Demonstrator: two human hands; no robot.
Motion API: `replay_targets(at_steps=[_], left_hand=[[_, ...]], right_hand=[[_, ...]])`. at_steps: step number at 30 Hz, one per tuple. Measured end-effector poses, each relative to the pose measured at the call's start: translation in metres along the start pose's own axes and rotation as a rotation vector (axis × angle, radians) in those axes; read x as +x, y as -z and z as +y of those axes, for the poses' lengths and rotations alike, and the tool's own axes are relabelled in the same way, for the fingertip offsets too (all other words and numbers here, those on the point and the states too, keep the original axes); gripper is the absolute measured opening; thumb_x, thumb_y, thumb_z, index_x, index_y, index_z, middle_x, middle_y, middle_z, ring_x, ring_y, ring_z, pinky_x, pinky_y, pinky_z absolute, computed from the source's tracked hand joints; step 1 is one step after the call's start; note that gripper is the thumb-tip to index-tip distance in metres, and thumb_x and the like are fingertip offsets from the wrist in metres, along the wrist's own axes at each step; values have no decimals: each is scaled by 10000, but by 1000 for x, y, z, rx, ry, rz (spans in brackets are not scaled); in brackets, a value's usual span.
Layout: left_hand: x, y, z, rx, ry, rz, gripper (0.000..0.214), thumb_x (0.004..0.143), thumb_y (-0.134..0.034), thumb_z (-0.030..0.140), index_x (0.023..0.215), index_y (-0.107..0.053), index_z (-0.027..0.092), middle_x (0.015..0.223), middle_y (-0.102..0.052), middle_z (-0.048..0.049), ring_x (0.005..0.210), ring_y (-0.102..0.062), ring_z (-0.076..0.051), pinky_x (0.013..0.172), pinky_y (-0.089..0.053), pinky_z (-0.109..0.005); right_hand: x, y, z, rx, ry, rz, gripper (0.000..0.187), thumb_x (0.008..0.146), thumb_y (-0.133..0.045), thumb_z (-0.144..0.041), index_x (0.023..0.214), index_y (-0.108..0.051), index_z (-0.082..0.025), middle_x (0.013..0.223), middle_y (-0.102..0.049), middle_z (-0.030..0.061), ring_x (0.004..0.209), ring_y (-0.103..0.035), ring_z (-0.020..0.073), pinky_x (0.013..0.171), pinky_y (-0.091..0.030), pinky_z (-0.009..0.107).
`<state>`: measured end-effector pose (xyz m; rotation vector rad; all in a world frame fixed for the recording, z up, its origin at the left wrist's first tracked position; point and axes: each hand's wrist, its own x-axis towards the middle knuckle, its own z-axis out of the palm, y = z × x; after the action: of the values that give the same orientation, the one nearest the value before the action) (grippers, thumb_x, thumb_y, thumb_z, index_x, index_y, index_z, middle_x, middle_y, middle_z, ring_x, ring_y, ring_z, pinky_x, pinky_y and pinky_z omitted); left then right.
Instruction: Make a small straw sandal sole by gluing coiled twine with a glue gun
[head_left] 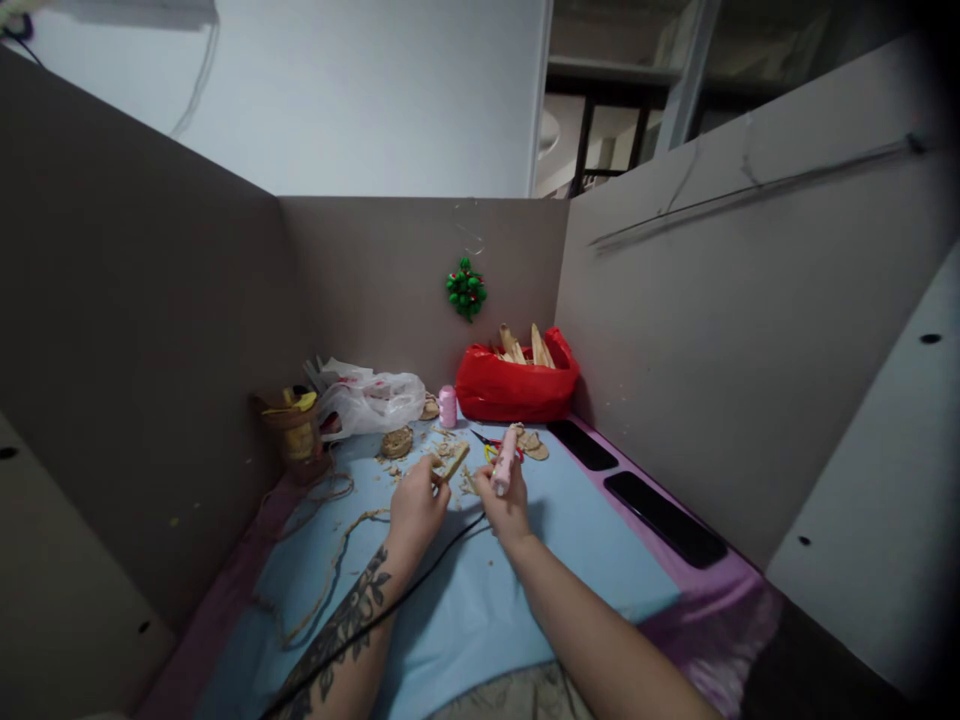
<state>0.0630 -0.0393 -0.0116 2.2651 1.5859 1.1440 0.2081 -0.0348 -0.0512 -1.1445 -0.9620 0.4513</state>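
My left hand (420, 500) is closed around a short, flat tan strip (455, 462) that points up and to the right; its exact kind is unclear. A plaited straw-coloured cord (334, 570) trails across the blue cloth from beside this hand. In my right hand (508, 505) is a pink glue gun (506, 462), whose black cable (442, 555) crosses over my left forearm. Just beyond both hands lie scissors (491, 447) with red and yellow handles, flat woven pieces (533, 445), a round coiled piece (397, 442) and scattered dry scraps (450, 447).
A red bag (517, 392) of dry husks stands at the back, beside a pink thread spool (448, 406) and a white plastic bag (375, 400). A brown pot (294, 435) is at left. Two dark phones (664, 518) lie at right. Grey panels (420, 290) surround the blue cloth (465, 620).
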Motion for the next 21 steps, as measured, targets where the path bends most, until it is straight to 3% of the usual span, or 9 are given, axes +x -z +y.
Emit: replay_targets(at_steps=[3,8,13,21], left_hand=[[4,0,-7,-107,75,1,284,782,-524,189,1066,-536,180,845,-660,-34,754,-624,-190,659,-421,-280],[7,-3,-11,-171,89,9,316,767,-535,227,1079,-534,174,814,-643,-15,660,-605,-166,613,-408,-268],[6,-3,-9,-167,95,15,316,765,-530,229,1077,-533,178,804,-638,-8,645,-601,-158,601,-401,-261],[7,-7,-14,-208,91,16,313,765,-543,249,1069,-536,178,787,-629,-4,679,-603,-163,613,-406,-266]], right_hand=[[4,2,-6,43,-80,46,436,672,-634,-295,1088,-534,-213,777,-583,-22,675,-584,165,628,-487,272],[3,3,-11,230,-191,-2,399,679,-655,-335,1034,-535,-196,726,-629,-14,681,-630,182,603,-498,272],[3,4,-13,318,-135,-33,561,640,-691,-284,1151,-472,-210,757,-612,-36,682,-603,153,630,-481,262],[3,5,-11,299,-140,-22,497,662,-708,-337,1096,-501,-212,685,-524,-59,568,-519,125,511,-430,231]])
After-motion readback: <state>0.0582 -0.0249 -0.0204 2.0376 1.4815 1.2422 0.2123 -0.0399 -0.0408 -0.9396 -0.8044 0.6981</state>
